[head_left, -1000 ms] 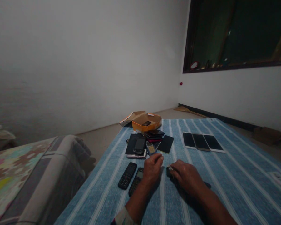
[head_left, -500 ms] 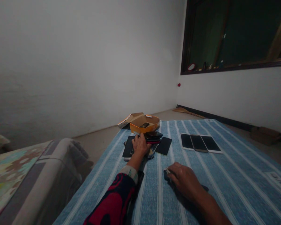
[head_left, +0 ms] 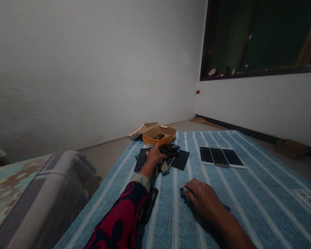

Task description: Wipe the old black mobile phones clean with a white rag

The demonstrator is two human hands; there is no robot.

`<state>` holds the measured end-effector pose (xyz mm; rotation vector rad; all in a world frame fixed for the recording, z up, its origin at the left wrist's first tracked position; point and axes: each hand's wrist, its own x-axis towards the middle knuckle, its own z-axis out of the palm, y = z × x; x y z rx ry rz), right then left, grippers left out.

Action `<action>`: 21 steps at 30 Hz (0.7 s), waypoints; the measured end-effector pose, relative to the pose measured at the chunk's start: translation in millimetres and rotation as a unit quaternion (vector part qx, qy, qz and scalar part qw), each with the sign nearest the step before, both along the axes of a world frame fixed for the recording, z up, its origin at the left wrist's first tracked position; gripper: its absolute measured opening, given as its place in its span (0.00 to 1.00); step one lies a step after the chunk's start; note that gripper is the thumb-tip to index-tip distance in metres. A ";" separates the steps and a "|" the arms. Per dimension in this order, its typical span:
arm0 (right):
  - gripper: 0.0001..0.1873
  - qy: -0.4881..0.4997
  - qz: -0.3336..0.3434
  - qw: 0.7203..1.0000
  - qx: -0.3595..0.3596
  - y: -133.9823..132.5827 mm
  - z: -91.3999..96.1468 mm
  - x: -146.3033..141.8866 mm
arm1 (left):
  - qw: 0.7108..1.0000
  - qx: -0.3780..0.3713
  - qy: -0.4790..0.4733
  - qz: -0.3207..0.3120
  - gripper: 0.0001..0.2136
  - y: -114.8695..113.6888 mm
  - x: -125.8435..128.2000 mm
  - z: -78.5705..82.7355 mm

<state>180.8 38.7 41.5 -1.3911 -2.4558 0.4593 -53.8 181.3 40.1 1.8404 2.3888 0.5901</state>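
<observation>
My left hand (head_left: 155,157) reaches over a pile of mobile phones, fingers spread and touching the pile. A keypad phone (head_left: 165,167) lies beside its thumb, and stacked dark phones (head_left: 170,148) sit just to the right. Flat dark phones flank the pile, one on the left (head_left: 140,160) and one on the right (head_left: 181,159). Nearer, my right hand (head_left: 200,195) is closed on a pale crumpled wad (head_left: 185,188), resting on a dark phone (head_left: 226,208) mostly hidden under it. Another black phone (head_left: 151,204) lies beside my left sleeve.
An open orange cardboard box (head_left: 158,141) with a small phone inside stands behind the pile. Three phones (head_left: 220,157) lie side by side at right on the blue striped cloth (head_left: 261,200). A covered bed or seat (head_left: 59,193) is at left.
My left hand has shifted slightly on the pile, its index finger stretched forward, showing more of the keypad phone. My right hand stays about where it was. The view has tilted slightly.
</observation>
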 end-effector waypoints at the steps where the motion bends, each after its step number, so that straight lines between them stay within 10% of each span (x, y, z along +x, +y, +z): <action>1: 0.09 -0.002 0.000 1.000 -0.001 -0.3 0.5 0.1 | 1.000 0.004 -0.001 -0.005 0.36 0.2 -0.2 -0.1; 21: 0.10 0.012 0.020 1.000 0.007 1.0 -6.9 4.5 | 0.995 -0.007 -0.021 -0.100 0.14 2.1 -20.5 39.9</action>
